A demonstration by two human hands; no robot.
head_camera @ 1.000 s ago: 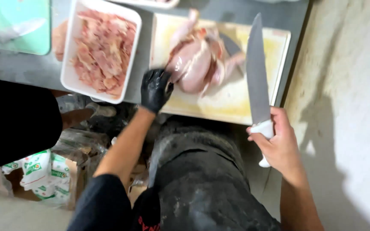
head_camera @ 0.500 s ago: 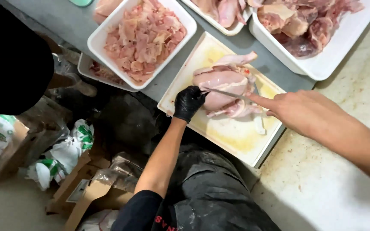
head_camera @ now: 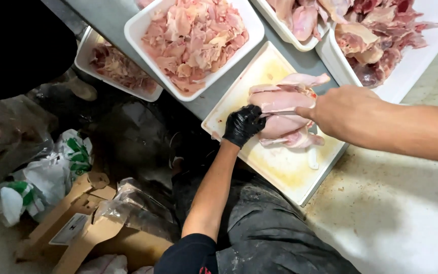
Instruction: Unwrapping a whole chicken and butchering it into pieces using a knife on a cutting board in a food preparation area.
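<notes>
1. The raw chicken carcass (head_camera: 282,114) lies on the pale cutting board (head_camera: 280,167) at the centre of the frame, just below the white trays of cut meat.
2. Your left hand (head_camera: 243,124), in a black glove, presses its curled fingers against the carcass's left side, pinning it to the board.
3. Your right hand (head_camera: 340,111) is closed around a knife handle; the knife blade (head_camera: 280,112) lies thin across the bird's middle.
4. Judge the carcass soft, wet and slippery, with some weight; it sags and can slide under the blade.
5. Grip where bone gives firmness, at the breast ridge or leg joint, not loose skin.
6. The tray of chopped pieces (head_camera: 193,38) sits in the upper middle of the frame, and the tray of darker cuts (head_camera: 381,40) at upper right.
</notes>
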